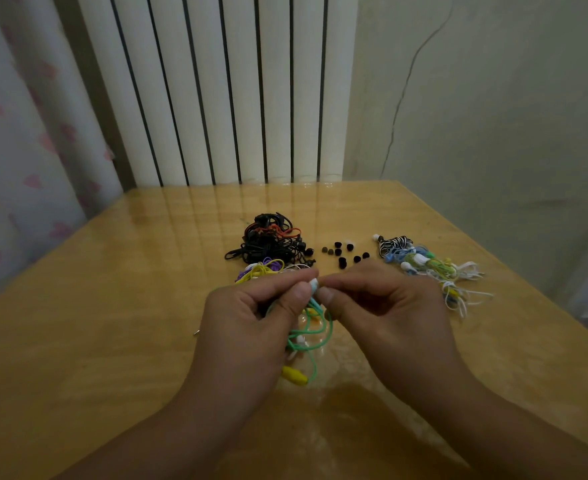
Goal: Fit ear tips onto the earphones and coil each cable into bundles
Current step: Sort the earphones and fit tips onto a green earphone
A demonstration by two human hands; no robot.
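So the person's left hand (251, 306) and right hand (375, 299) both pinch a small white earbud (314, 284) above the middle of the table (112, 306), its mint-green cable (311, 336) dangling in loops to a yellow plug (294, 374). Toward the far edge sit a black cable tangle (268, 240), loose black ear tips (344, 252), and colourful bundles (431, 268) nearer the right edge; the hands hide part of a yellow-purple bunch (261, 270).

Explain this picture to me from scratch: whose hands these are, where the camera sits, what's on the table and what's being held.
No machine here: a person works with bare hands, filmed by one camera on their head, looking down. The left hand and right hand meet over a wooden table, pinching a small white earbud between them; its green cable hangs in loops below. Behind lie a pile of black earphones, loose black ear tips, and to the right a heap of coloured and white earphones.
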